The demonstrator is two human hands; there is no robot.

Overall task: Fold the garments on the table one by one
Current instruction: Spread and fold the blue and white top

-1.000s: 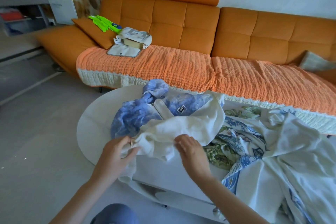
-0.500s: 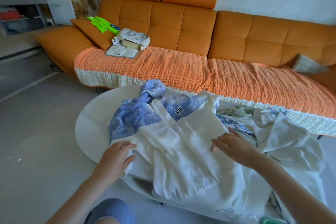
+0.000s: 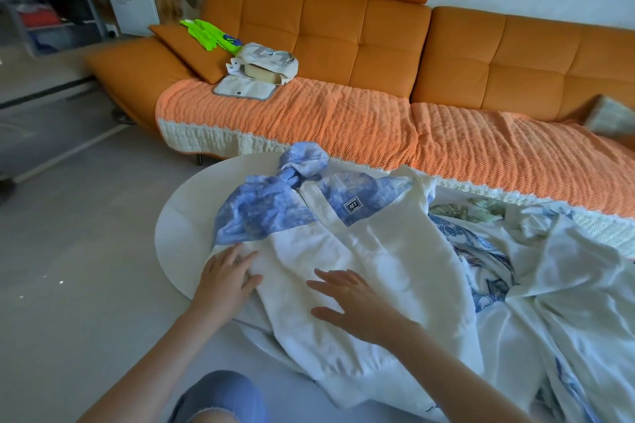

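Observation:
A white jacket with blue tie-dye shoulders and hood [image 3: 371, 251] lies spread face up on the round white table [image 3: 182, 227], its hem hanging over the near edge. My left hand [image 3: 228, 280] rests flat on the jacket's left side, fingers apart. Flat on the jacket's middle lies my right hand [image 3: 354, 302], fingers spread, holding nothing. To the right, a heap of other garments [image 3: 556, 285], white cloth and a blue-and-green floral print, covers the rest of the table.
An orange sofa [image 3: 378, 45] with an orange knitted throw [image 3: 343, 120] stands just behind the table. A bag, a pouch and a green item [image 3: 261, 62] sit on its left end. Grey floor lies to the left, and my knee [image 3: 220, 398] shows below.
The jacket was bunched between both hands; now it is spread out flat. My right hand swept right over the cloth, then came back to the jacket's middle. My left hand stayed at the left side.

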